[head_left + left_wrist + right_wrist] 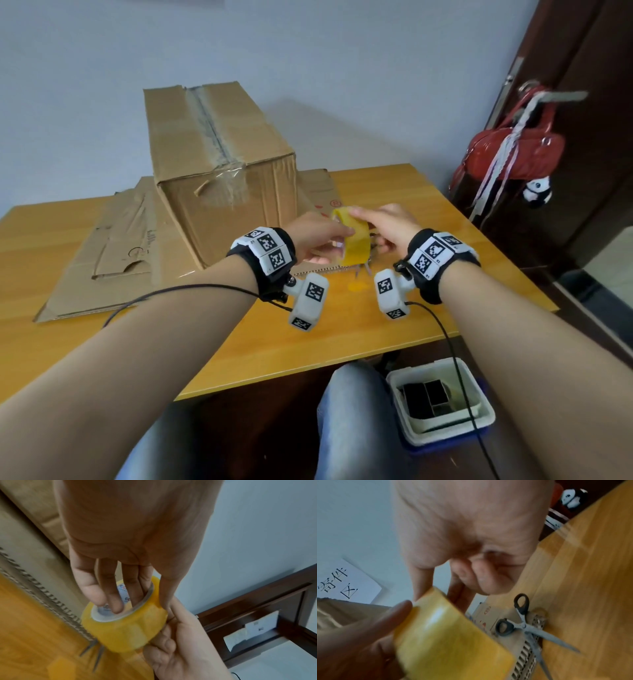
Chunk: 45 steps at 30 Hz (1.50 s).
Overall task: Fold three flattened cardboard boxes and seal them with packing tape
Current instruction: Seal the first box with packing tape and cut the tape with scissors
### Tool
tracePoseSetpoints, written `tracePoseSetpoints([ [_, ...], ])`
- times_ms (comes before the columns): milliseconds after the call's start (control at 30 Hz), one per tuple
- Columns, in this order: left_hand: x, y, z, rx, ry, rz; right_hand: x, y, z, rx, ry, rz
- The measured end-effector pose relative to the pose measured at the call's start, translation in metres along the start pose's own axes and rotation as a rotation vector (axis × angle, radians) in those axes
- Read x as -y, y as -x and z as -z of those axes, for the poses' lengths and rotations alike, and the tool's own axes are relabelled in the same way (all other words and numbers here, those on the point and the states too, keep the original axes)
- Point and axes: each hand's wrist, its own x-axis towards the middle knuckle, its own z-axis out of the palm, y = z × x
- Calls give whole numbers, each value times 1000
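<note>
— What stood on the table (394,329)?
— A taped-shut folded box (219,164), contents hidden, on flattened cardboard (113,260).
— And the white bin (442,404)?
— Dark blocks inside.
— The tape roll (354,240)?
— Left hand (317,240) gripped it, fingers inside its core; right hand (387,228) pinched its outside.

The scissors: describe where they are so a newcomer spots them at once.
Start at the wooden table. Near its right side, the scissors lie open across the flattened cardboard's edge, below the tape roll. They alone are metal with black handles.
</note>
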Motion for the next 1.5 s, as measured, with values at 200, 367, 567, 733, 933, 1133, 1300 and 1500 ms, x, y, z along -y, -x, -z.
tracePoseSetpoints([
  [200,-25,0,-22,-52,-73,-195,-20,-4,23,-252,60,-21],
  [367,-44,10,-31,-24,-103,-366,-46,-7,35,-352,356,-149],
  [567,-59,30,-20,-29,-120,-493,-18,6,12,-362,380,-68],
  [733,-67,51,7,-79,-106,-601,48,23,-26,-263,70,138],
  [933,-75,96,75,-243,-214,-787,109,52,-71,21,-188,257],
  [1133,-55,111,152,-548,-490,-693,116,61,-113,154,-86,309],
  [1300,-25,112,175,-643,-501,-562,117,63,-136,145,-135,327],
  [1500,-18,103,180,-536,-585,-575,113,62,-142,143,-206,313],
])
